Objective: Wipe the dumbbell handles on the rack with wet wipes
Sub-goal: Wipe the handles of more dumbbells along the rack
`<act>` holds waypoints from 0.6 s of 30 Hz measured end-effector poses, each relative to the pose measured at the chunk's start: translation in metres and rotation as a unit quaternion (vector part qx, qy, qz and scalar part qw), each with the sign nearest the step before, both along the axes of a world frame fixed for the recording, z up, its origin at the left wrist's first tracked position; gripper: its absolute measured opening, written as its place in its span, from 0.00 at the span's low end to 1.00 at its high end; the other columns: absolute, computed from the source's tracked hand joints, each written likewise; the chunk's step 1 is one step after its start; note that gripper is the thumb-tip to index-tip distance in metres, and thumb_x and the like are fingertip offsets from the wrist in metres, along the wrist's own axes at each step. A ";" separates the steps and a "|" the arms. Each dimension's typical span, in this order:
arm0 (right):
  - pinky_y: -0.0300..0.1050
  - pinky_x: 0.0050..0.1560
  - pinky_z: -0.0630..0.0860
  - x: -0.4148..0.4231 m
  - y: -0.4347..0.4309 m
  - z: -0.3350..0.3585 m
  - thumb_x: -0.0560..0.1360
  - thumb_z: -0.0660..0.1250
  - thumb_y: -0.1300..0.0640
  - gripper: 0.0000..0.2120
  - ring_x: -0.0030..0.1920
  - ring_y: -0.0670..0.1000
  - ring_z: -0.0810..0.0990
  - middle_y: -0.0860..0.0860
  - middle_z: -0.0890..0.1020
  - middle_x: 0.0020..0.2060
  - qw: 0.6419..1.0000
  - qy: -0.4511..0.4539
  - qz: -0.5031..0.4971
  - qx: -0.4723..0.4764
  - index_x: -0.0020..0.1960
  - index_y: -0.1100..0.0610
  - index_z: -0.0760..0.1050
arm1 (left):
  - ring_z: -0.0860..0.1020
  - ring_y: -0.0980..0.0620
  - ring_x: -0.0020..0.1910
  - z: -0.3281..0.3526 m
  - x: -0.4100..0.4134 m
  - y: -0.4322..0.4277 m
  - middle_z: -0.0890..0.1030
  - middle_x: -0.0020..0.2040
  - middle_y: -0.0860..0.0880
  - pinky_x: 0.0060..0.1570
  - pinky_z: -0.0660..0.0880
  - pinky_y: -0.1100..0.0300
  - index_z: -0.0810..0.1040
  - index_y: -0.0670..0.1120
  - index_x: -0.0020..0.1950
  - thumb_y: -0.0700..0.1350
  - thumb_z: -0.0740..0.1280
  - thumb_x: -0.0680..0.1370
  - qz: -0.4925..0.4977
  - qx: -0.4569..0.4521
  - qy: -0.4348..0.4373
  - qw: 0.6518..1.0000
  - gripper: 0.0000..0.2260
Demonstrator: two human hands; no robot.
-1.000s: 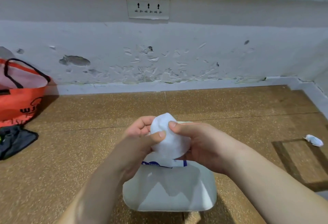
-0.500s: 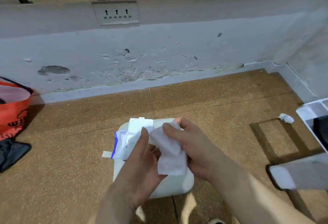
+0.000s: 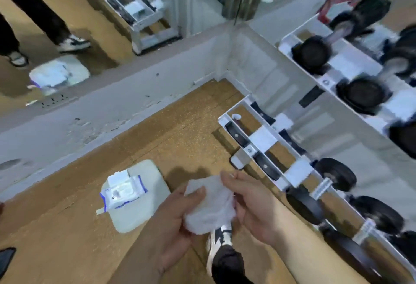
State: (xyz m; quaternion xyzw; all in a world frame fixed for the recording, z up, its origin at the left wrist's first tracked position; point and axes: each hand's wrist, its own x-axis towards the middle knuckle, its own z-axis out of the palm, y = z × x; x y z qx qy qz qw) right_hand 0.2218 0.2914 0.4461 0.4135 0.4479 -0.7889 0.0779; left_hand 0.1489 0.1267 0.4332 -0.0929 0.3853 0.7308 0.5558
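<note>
Both hands hold one white wipe (image 3: 209, 205) low in the middle, above the floor (image 3: 180, 137). The left hand (image 3: 175, 223) curls round its near-left side with the thumb on top. The right hand (image 3: 252, 207) pinches its far-right edge between thumb and fingers. The wipe is bunched — not spread flat. To the left, the pack (image 3: 122, 191) lies on a white pad (image 3: 144, 211) on the floor, its flap lifted open. The rack (image 3: 263, 137) runs along the right side. Black dumbbells (image 3: 362, 94) sit on its upper tier and at the near end of its lower tier — their handles (image 3: 337, 31) are blurred. A small white scrap (image 3: 236, 116) lies on the floor at the rack's far end. A shoe (image 3: 218, 245) shows just below the hands.
</note>
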 end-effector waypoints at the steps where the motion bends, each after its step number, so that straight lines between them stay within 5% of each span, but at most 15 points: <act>1: 0.57 0.61 0.77 0.021 0.005 0.022 0.72 0.76 0.48 0.29 0.57 0.61 0.82 0.68 0.82 0.60 1.000 0.005 -0.027 -0.016 0.62 0.69 0.76 | 0.77 0.37 0.69 0.024 0.013 0.008 0.80 0.67 0.36 0.75 0.66 0.40 0.77 0.37 0.71 0.41 0.73 0.76 -0.017 -0.002 -0.005 1.000 0.24; 4: 0.60 0.73 0.71 0.077 0.017 0.072 0.80 0.70 0.45 0.30 0.65 0.61 0.82 0.64 0.82 0.64 0.993 -0.006 -0.099 -0.056 0.72 0.65 0.73 | 0.80 0.39 0.65 0.082 0.056 0.035 0.83 0.63 0.39 0.72 0.71 0.43 0.82 0.39 0.66 0.44 0.76 0.71 -0.086 -0.067 0.015 0.994 0.24; 6: 0.63 0.72 0.73 0.112 0.027 0.096 0.80 0.70 0.45 0.27 0.63 0.62 0.83 0.61 0.84 0.61 0.991 -0.008 -0.125 -0.041 0.70 0.63 0.75 | 0.85 0.43 0.56 0.110 0.089 0.056 0.86 0.56 0.41 0.57 0.81 0.48 0.86 0.41 0.60 0.47 0.78 0.71 -0.115 -0.116 0.003 0.987 0.19; 10: 0.52 0.49 0.82 0.184 0.059 0.135 0.74 0.74 0.45 0.17 0.44 0.56 0.86 0.57 0.87 0.45 0.988 0.011 -0.154 0.013 0.52 0.58 0.78 | 0.86 0.46 0.47 0.126 0.162 0.103 0.86 0.53 0.44 0.47 0.77 0.53 0.84 0.43 0.64 0.61 0.70 0.77 -0.170 -0.110 -0.016 0.979 0.26; 13: 0.48 0.41 0.78 0.251 0.095 0.153 0.77 0.73 0.47 0.18 0.44 0.57 0.84 0.59 0.85 0.48 0.982 0.010 -0.190 0.003 0.58 0.59 0.80 | 0.85 0.45 0.41 0.140 0.230 0.149 0.85 0.50 0.40 0.36 0.80 0.55 0.86 0.37 0.58 0.62 0.66 0.77 -0.141 -0.087 -0.078 0.983 0.28; 15: 0.49 0.41 0.78 0.301 0.122 0.166 0.80 0.72 0.48 0.19 0.46 0.60 0.82 0.65 0.83 0.51 0.979 0.014 -0.205 0.007 0.60 0.63 0.79 | 0.83 0.39 0.55 0.148 0.278 0.182 0.83 0.59 0.37 0.47 0.83 0.49 0.82 0.35 0.62 0.60 0.66 0.75 -0.109 -0.111 -0.122 0.980 0.30; 18: 0.48 0.36 0.76 0.369 0.153 0.182 0.81 0.70 0.51 0.11 0.38 0.58 0.80 0.65 0.80 0.47 0.974 0.019 -0.226 0.009 0.49 0.60 0.82 | 0.72 0.38 0.73 0.152 0.347 0.224 0.82 0.64 0.36 0.69 0.70 0.46 0.79 0.37 0.67 0.64 0.64 0.76 -0.125 -0.084 -0.148 0.977 0.33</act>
